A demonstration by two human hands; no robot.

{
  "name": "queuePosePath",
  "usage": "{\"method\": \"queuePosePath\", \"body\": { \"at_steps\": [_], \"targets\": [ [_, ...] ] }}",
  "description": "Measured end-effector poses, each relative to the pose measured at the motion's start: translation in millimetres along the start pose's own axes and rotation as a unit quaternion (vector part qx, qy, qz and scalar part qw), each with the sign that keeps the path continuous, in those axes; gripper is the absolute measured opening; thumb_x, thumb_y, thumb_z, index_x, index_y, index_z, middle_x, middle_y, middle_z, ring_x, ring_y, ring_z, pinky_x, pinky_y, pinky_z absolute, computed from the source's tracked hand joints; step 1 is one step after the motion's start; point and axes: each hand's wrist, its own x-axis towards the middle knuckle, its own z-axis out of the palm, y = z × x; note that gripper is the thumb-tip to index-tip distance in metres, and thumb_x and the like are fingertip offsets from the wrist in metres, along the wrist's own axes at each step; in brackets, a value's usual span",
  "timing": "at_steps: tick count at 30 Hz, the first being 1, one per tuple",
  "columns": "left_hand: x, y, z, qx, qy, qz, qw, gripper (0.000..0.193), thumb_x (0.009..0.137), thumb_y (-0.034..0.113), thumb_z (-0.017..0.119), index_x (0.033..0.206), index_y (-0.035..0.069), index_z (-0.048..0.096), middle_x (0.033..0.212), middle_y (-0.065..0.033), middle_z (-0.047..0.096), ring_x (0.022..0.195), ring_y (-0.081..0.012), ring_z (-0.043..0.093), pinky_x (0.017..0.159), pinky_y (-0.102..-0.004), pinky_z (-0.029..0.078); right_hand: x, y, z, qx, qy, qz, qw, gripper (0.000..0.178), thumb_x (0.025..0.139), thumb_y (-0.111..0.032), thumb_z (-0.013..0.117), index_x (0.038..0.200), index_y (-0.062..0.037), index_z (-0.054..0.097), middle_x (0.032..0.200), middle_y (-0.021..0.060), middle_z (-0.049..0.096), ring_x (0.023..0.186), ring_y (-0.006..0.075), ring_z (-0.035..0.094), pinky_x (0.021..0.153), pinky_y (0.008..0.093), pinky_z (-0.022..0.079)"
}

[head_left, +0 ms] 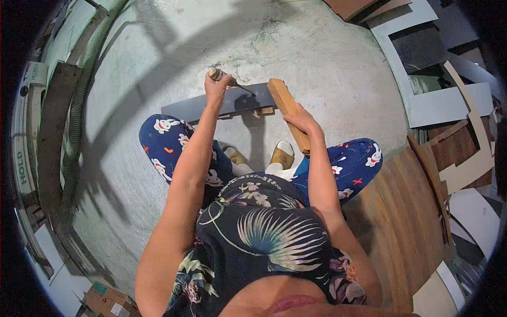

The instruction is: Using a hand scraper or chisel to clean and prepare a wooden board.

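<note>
A dark board (231, 100) lies on the floor (327, 63), apparently for easy reach, while the left hand (217, 89) wraps a wooden-handled tool (214, 74), seemingly to steer it, and the right hand (305, 121) grips a wooden block (285, 98) (board contact unclear), its far end free.

This looks like a workshop. A ribbed hose (81, 105) runs left of the stained concrete floor (364, 100); cut board scraps (430, 112) pile up right.
</note>
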Motion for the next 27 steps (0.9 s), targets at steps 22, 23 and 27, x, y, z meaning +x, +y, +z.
{"method": "queuePosePath", "body": {
  "at_steps": [22, 23, 27],
  "targets": [
    [15, -10, -14, -0.016, 0.0, -0.095, 0.995, 0.032, 0.075, 0.01, 0.077, 0.096, 0.003, 0.054, 0.074, -0.0034, 0.058, 0.056, -0.0116, 0.053, 0.049, -0.026, 0.045, 3, 4, 3, -0.002, 0.006, -0.01, 1.0, 0.072, 0.072, -0.035, 0.068, 0.134, -0.0076, 0.044, 0.12, 0.0187, 0.06, 0.108, 0.0298, 0.058, 0.094, 0.0382, 0.045],
    [13, -9, -10, -0.012, 0.013, -0.084, 0.996, 0.024, 0.077, 0.011, 0.075, 0.09, 0.005, 0.056, 0.07, -0.0016, 0.056, 0.053, -0.0099, 0.05, 0.046, -0.0244, 0.041, 2, 5, 3, 0.009, 0.006, -0.015, 1.0, 0.071, 0.072, -0.034, 0.068, 0.134, -0.0075, 0.044, 0.12, 0.0185, 0.06, 0.108, 0.0298, 0.058, 0.093, 0.0383, 0.045],
    [13, -4, -8, 0.012, 0.004, -0.055, 0.998, 0.017, 0.079, 0.014, 0.073, 0.084, 0.008, 0.058, 0.066, 0.0002, 0.055, 0.05, -0.0083, 0.048, 0.044, -0.023, 0.038, -1, 0, 0, 0.007, -0.001, -0.009, 1.0, 0.071, 0.072, -0.034, 0.068, 0.134, -0.007, 0.044, 0.119, 0.0184, 0.06, 0.108, 0.0296, 0.058, 0.094, 0.0383, 0.045]
  ]
}}
